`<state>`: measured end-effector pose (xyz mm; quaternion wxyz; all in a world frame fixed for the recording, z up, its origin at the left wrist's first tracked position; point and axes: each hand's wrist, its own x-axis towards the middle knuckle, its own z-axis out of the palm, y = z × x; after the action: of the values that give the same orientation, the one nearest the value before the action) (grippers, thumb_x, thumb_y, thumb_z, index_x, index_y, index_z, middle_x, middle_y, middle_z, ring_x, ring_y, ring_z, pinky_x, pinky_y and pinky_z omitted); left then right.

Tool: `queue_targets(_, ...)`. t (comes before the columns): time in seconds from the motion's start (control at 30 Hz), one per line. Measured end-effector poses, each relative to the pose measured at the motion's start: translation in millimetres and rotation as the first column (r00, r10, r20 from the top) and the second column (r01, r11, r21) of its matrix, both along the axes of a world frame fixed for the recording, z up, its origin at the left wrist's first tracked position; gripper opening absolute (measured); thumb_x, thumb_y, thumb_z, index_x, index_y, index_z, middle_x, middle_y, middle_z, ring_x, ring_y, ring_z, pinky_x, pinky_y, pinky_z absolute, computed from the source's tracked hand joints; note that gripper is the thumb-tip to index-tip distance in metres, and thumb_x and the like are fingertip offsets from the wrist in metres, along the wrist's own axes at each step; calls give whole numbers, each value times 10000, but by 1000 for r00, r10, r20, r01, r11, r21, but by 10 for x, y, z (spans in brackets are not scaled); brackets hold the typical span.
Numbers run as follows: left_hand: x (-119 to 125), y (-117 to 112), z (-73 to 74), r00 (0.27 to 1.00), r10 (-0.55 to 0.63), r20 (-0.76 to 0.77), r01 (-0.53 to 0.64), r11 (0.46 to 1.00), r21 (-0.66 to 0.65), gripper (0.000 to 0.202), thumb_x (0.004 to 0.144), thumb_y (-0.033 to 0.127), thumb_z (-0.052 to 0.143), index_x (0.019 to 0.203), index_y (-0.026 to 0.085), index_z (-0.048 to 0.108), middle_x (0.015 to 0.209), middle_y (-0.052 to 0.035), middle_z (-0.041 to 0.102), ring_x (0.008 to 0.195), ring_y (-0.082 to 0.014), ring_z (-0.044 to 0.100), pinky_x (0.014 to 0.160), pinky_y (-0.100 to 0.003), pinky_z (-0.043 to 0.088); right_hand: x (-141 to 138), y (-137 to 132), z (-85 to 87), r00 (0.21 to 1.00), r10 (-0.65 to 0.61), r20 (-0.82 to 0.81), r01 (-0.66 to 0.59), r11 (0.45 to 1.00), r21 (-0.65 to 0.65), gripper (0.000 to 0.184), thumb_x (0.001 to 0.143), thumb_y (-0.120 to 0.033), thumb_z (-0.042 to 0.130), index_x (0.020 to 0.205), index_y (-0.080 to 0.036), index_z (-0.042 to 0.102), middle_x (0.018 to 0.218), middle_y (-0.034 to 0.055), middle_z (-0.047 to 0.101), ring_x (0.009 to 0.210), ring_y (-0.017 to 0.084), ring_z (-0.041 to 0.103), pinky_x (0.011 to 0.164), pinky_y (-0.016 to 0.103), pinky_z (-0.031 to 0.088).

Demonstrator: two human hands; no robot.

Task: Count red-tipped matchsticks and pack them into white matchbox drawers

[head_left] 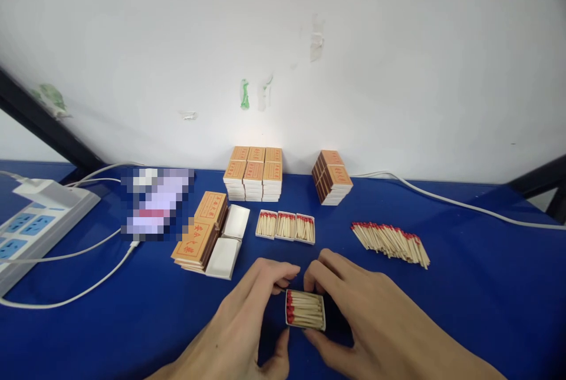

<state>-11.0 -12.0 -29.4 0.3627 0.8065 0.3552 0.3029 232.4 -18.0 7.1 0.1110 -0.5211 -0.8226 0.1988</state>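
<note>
A white matchbox tray [305, 310] full of matches lies low in the middle, red heads toward the left. Around its left end curve the fingers and thumb of my left hand [247, 309], closed on the tray's corners. My right hand [358, 297] grips from the right, fingertips at the far edge and thumb at the near edge. Just beyond stand three filled trays [285, 226] in a row. To the right lies a loose pile of matches [391, 242], heads pointing away from me. Orange matchbox sleeves [197, 241] are stacked at left, beside stacked white trays [224, 257].
Two blocks of stacked matchboxes, one wider [253, 173] and one narrower [332, 176], stand against the white wall [375, 61]. A power strip [48, 220], white cables [75, 297] and a blurred phone-like object [157, 200] occupy the left of the blue table [486, 274].
</note>
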Motion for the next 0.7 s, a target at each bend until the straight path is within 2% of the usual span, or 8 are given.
queue_targets(0.13, 22, -47, 39, 999, 34, -39, -33, 999, 17, 911, 884, 26, 621, 1674, 410, 379, 1530, -43, 628, 1363, -220, 721, 1161, -389, 644, 83, 38, 49, 1000, -1, -7, 1, 1000, 31, 199, 899, -132, 727, 1021, -265, 642, 1062, 29, 688, 882, 232, 718, 669, 350, 494)
queue_targets(0.33, 32, -103, 112, 991, 103, -82, -101, 995, 25, 782, 981, 110, 687, 1656, 398, 415, 1532, -52, 653, 1372, -246, 730, 1155, -421, 657, 123, 55, 50, 1000, 13, -17, -12, 998, 69, 235, 931, -218, 816, 1112, -272, 675, 1135, 34, 687, 884, 225, 714, 648, 348, 491)
queue_targets(0.47, 29, -111, 67, 990, 135, -46, -135, 991, 1, 822, 983, 133, 712, 1685, 399, 378, 1488, -51, 683, 1304, -239, 765, 1126, -432, 682, 116, 46, 48, 998, 53, -46, -51, 998, 48, 221, 946, -153, 781, 1106, -271, 684, 1144, 31, 687, 909, 211, 722, 674, 340, 520)
queue_targets(0.57, 38, -109, 42, 986, 161, -31, -162, 987, -6, 851, 994, 161, 714, 1715, 404, 334, 1501, -57, 675, 1323, -244, 756, 1131, -449, 685, 121, 41, 47, 997, 46, -63, -40, 994, 101, 196, 970, -172, 751, 1125, -272, 686, 1158, 42, 683, 930, 225, 721, 680, 354, 534)
queue_targets(0.7, 48, -113, 66, 987, 159, -13, -159, 987, -1, 842, 1023, 178, 691, 1732, 408, 299, 1509, -61, 674, 1368, -246, 739, 1136, -446, 685, 114, 60, 27, 998, 42, -47, -34, 987, 159, 276, 964, -205, 783, 1216, -258, 685, 1229, 84, 690, 1038, 277, 735, 735, 390, 588)
